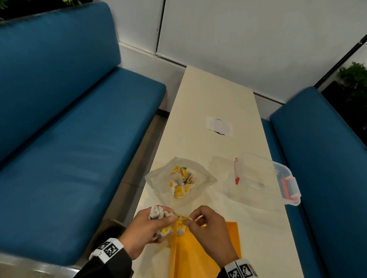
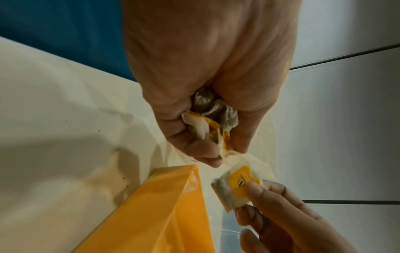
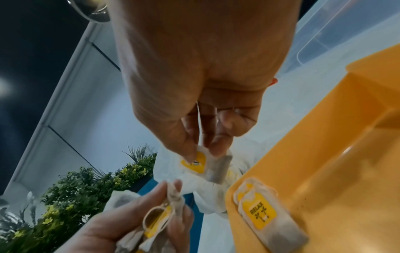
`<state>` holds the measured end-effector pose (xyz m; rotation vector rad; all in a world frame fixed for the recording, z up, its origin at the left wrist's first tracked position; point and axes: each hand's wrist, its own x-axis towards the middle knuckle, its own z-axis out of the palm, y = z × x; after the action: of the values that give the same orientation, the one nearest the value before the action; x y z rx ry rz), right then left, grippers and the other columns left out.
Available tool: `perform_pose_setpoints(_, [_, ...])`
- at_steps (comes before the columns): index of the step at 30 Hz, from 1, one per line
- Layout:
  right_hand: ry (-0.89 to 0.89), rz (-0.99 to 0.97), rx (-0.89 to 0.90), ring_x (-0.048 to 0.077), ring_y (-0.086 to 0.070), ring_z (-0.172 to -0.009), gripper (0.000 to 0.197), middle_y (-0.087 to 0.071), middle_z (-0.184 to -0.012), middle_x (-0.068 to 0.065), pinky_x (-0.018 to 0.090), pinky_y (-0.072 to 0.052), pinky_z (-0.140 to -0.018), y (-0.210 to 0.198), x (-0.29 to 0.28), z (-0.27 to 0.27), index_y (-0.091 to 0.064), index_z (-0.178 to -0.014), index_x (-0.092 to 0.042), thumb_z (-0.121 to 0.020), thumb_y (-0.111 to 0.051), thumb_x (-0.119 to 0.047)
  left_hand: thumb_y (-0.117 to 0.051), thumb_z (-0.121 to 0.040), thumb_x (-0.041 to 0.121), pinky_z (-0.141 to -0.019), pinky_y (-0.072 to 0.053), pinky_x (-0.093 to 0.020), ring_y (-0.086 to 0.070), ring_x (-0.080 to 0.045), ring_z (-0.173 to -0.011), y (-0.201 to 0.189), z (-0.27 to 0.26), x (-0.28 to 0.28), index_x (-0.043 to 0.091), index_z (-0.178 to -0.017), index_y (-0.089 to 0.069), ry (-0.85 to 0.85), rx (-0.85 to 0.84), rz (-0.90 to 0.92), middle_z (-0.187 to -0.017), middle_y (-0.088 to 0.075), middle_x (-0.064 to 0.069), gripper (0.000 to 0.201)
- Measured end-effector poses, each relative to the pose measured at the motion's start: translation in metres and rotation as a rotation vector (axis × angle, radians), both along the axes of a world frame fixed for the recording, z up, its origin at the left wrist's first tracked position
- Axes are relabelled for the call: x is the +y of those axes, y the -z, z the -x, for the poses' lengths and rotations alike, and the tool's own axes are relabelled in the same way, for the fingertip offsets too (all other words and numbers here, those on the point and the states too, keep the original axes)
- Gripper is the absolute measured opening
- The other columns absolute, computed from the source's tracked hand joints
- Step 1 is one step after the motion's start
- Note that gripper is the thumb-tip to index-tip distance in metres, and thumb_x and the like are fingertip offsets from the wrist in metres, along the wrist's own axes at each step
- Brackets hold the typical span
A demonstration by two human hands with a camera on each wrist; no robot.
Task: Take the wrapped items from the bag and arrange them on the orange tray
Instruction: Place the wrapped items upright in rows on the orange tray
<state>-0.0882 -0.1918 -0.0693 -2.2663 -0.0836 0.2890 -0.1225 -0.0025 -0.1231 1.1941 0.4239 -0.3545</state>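
A clear plastic bag [image 1: 159,179] lies open on the table with several yellow-tagged wrapped tea bags [image 1: 181,184] inside. In front of it sits the orange tray [image 1: 196,256], with my hands above its far edge. My left hand [image 1: 161,221] grips a bunch of wrapped tea bags [image 2: 207,119] in its fist. My right hand [image 1: 190,220] pinches a single tea bag [image 2: 236,184] by its yellow tag, close to the left hand's bunch. One tea bag marked RELAX [image 3: 266,215] lies on the tray [image 3: 335,154] by its rim.
A clear plastic box [image 1: 264,177] with orange latches stands right of the bag. A white paper patch [image 1: 220,126] lies farther down the narrow cream table [image 1: 208,91]. Blue benches [image 1: 63,144] flank the table on both sides.
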Motion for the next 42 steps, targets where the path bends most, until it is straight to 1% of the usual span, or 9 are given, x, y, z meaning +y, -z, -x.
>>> perform_pose_setpoints(7, [-0.032,-0.048,0.008,0.002,-0.051,-0.062,0.021,-0.065,-0.076,0.002,0.016,-0.047,-0.061,0.003,-0.013,-0.006,-0.068,-0.081,-0.028,-0.082,-0.072,-0.008,-0.077,-0.089,0.013,-0.060,-0.053,-0.030,-0.062,-0.018,-0.075,0.009,0.004,0.013,0.012,-0.095,-0.075,-0.031,0.051,-0.014,-0.080,-0.069,-0.004,0.007])
perform_pose_setpoints(12, [-0.110,0.067,-0.073,0.012,-0.059,-0.073,0.023,-0.062,-0.091,-0.012,0.014,-0.046,-0.066,0.006,-0.021,-0.004,-0.065,-0.073,-0.031,-0.080,-0.074,-0.011,-0.080,-0.087,0.016,-0.061,-0.054,-0.030,-0.063,-0.021,-0.080,0.018,0.008,0.017,0.014,-0.095,-0.076,-0.035,0.087,-0.018,-0.083,-0.071,-0.006,0.010])
perform_pose_setpoints(19, [-0.110,-0.119,0.018,0.012,-0.060,-0.077,0.016,-0.067,-0.092,-0.007,0.015,-0.046,-0.069,0.000,-0.033,-0.011,-0.072,-0.069,-0.018,-0.072,-0.083,-0.006,-0.081,-0.086,0.015,-0.063,-0.054,-0.031,-0.063,-0.023,-0.081,0.022,0.009,0.017,0.015,-0.091,-0.077,-0.014,0.113,-0.016,-0.083,-0.071,-0.007,0.006])
perform_pose_setpoints(22, [-0.052,-0.182,0.100,0.020,-0.064,-0.076,0.010,-0.073,-0.091,-0.003,0.025,-0.052,-0.071,0.006,-0.039,-0.017,-0.071,-0.077,-0.011,-0.080,-0.078,-0.006,-0.081,-0.086,0.015,-0.063,-0.055,-0.032,-0.064,-0.023,-0.082,0.020,0.007,0.013,0.015,-0.091,-0.078,0.002,0.115,-0.031,-0.084,-0.071,-0.008,0.006])
perform_pose_setpoints(25, [-0.067,-0.210,0.161,0.022,-0.065,-0.064,0.008,-0.071,-0.075,0.009,0.030,-0.053,-0.065,0.012,-0.039,-0.018,-0.064,-0.084,-0.005,-0.088,-0.070,-0.005,-0.080,-0.087,0.014,-0.062,-0.054,-0.031,-0.064,-0.022,-0.081,0.019,0.005,0.009,0.012,-0.094,-0.076,0.019,0.123,-0.063,-0.083,-0.071,-0.007,0.008])
perform_pose_setpoints(27, [-0.047,-0.232,0.210,0.024,-0.067,-0.060,0.008,-0.067,-0.069,0.014,0.024,-0.050,-0.058,0.019,-0.037,-0.017,-0.060,-0.087,-0.002,-0.090,-0.067,-0.004,-0.080,-0.087,0.014,-0.060,-0.053,-0.030,-0.064,-0.021,-0.077,0.018,0.003,0.005,0.012,-0.094,-0.075,0.032,0.117,-0.083,-0.081,-0.070,-0.007,0.008])
perform_pose_setpoints(29, [-0.017,-0.238,0.263,0.026,-0.068,-0.060,0.009,-0.066,-0.071,0.016,0.018,-0.043,-0.050,0.026,-0.036,-0.015,-0.058,-0.091,-0.001,-0.092,-0.065,-0.004,-0.080,-0.087,0.014,-0.059,-0.052,-0.030,-0.064,-0.021,-0.075,0.018,0.002,0.002,0.012,-0.093,-0.075,0.029,0.114,-0.097,-0.078,-0.070,-0.007,0.008])
perform_pose_setpoints(35, [-0.018,-0.194,0.419,0.025,-0.071,-0.063,0.007,-0.069,-0.077,0.025,0.024,-0.039,-0.043,0.047,-0.038,-0.011,-0.058,-0.093,-0.003,-0.093,-0.064,-0.005,-0.087,-0.080,0.023,-0.059,-0.052,-0.031,-0.066,-0.022,-0.074,0.022,-0.002,-0.007,0.013,-0.090,-0.075,0.023,0.116,-0.170,-0.076,-0.072,-0.006,0.019])
perform_pose_setpoints(42, [0.007,-0.159,0.473,0.013,-0.063,-0.049,0.010,-0.066,-0.057,0.003,0.018,-0.043,-0.043,0.065,-0.021,-0.013,-0.063,-0.084,-0.004,-0.086,-0.070,0.002,-0.095,-0.066,0.020,-0.054,-0.053,-0.029,-0.065,-0.012,-0.064,0.027,-0.003,-0.019,0.014,-0.089,-0.074,0.108,0.046,-0.324,-0.072,-0.073,-0.003,0.032])
